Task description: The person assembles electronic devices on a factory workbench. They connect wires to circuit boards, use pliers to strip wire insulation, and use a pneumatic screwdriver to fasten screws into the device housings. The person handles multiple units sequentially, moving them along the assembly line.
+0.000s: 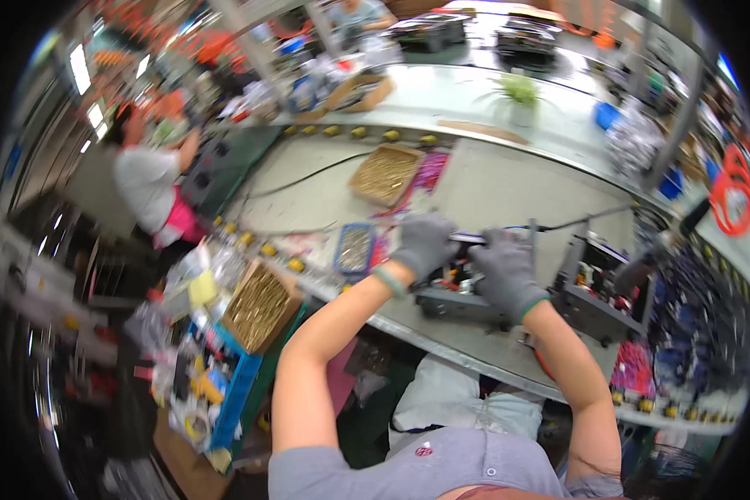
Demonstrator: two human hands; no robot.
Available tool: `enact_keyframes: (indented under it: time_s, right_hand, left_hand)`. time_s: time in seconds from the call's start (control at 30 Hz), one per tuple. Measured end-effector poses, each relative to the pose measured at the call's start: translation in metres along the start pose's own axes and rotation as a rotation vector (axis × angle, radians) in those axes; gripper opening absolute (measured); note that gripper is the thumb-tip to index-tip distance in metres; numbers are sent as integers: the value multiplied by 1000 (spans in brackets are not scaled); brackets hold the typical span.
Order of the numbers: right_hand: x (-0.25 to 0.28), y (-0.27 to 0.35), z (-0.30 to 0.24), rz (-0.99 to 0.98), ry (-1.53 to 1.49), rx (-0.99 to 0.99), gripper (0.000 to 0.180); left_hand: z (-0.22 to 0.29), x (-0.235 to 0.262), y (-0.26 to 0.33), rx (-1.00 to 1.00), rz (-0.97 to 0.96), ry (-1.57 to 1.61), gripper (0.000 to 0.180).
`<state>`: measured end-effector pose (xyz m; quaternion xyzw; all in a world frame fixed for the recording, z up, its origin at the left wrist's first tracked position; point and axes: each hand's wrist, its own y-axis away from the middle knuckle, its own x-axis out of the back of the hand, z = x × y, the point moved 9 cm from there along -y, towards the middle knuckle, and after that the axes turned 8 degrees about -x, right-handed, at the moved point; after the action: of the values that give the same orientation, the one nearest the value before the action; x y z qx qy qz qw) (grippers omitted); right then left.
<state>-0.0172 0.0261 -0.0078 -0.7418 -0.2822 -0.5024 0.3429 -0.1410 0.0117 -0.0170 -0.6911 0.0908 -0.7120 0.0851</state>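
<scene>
A dark grey housing [462,308] with wires and small coloured parts inside lies at the front edge of the workbench. My left hand [425,243], in a grey glove, is closed at the housing's far left corner. My right hand [510,273], gloved alike, reaches over its right side with fingers curled. Between my fingertips runs the dark upper edge [467,238] of a panel, which seems to belong to the housing. Motion blur hides the fingers' exact contact. Beside my left hand stands a blue tray [355,248] of small metal parts.
A second open housing [604,283] sits to the right, near a heap of dark cables [696,317]. Boxes of brass-coloured parts stand at the back [386,173] and lower left [261,307]. A co-worker [152,179] is at the left. A plant [519,92] tops the far ledge.
</scene>
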Motion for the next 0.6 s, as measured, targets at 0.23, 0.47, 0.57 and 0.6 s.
enact_keyframes:
  time_s: [0.23,0.47,0.57,0.6]
  right_hand:
    - [-1,8,2,170,23,52,31]
    - [-5,-3,-5,-24,53,-35,34]
    - [22,9,-11,248,-44,125,36]
    - [30,18,-2,297,-189,113,36]
  left_hand:
    - [-3,-11,-3,72,68,-36,21]
    - [-13,0,12,141,114,199,23]
    - [-52,-6,36,303,330,865,22]
    - [-63,4,56,489,331,1185,24]
